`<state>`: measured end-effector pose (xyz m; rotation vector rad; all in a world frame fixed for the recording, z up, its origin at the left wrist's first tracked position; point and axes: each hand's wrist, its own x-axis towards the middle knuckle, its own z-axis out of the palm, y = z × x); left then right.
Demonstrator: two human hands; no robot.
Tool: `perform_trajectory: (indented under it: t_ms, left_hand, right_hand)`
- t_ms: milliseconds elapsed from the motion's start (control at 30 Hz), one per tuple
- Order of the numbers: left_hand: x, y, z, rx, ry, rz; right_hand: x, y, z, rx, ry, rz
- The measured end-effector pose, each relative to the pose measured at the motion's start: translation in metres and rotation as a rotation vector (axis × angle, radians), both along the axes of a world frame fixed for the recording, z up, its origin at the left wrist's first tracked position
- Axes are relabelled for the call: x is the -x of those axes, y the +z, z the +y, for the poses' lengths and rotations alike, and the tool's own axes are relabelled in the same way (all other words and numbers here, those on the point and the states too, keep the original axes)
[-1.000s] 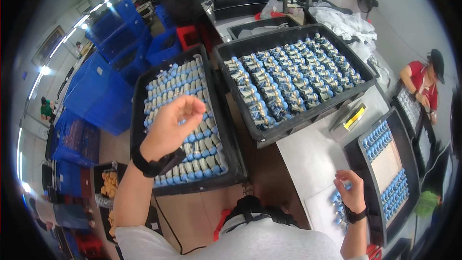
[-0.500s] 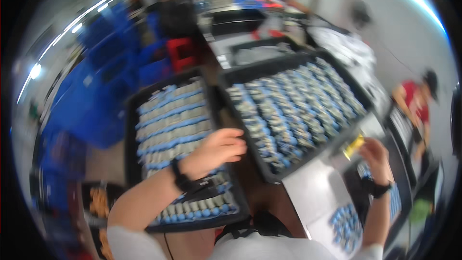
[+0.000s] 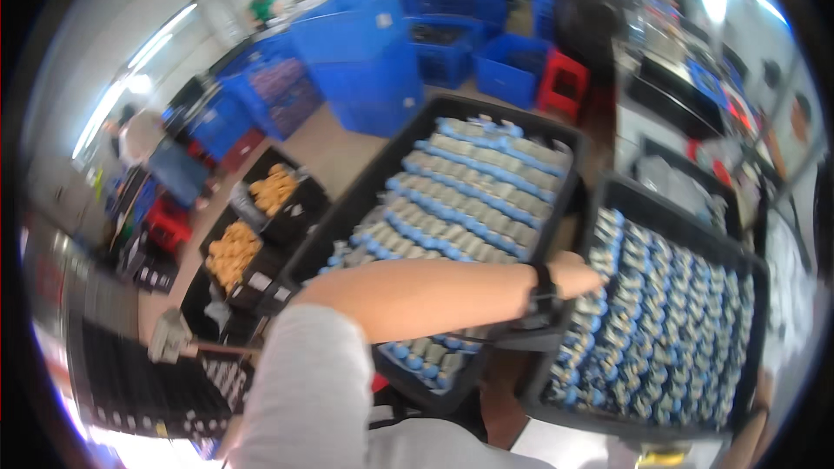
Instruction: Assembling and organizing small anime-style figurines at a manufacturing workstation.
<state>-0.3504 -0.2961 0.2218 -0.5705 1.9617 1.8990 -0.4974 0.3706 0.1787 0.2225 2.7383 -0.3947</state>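
My left hand (image 3: 575,274) reaches to the right across a black tray (image 3: 365,181) that holds rows of grey parts with blue caps (image 3: 469,191). It rests at the left edge of a second black tray (image 3: 540,393) packed with the same blue-capped parts (image 3: 678,313). A black watch (image 3: 544,292) sits on the wrist. The fingers are blurred among the parts, so I cannot tell whether they hold one. My right hand is out of the picture; only a bit of forearm shows at the lower right rim.
Stacked blue crates (image 3: 373,61) and a red stool (image 3: 565,87) stand beyond the trays. Small black trays of orange pieces (image 3: 234,252) lie on the floor at the left. Other people (image 3: 139,135) stand far off at the left and the top.
The view has swung left and down. My left hand moved from over the left tray to the edge of the right tray. My right hand has gone out of sight.
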Motion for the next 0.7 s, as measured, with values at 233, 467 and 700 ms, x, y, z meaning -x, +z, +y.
perform_trajectory:
  t_ms: [233, 467, 700]
  left_hand:
    - [0.010, 0.010, -0.013, -0.310, 0.029, -0.164]
    - [0.018, -0.023, -0.014, -0.007, 0.016, -0.130]
    - [-0.003, 0.013, 0.002, -0.003, -0.033, -0.084]
  right_hand:
    - [0.040, -0.029, -0.002, -0.097, 0.011, 0.514]
    - [0.047, -0.027, -0.035, 0.056, -0.246, 0.409]
    - [0.034, -0.059, -0.004, 0.341, -0.113, 0.466]
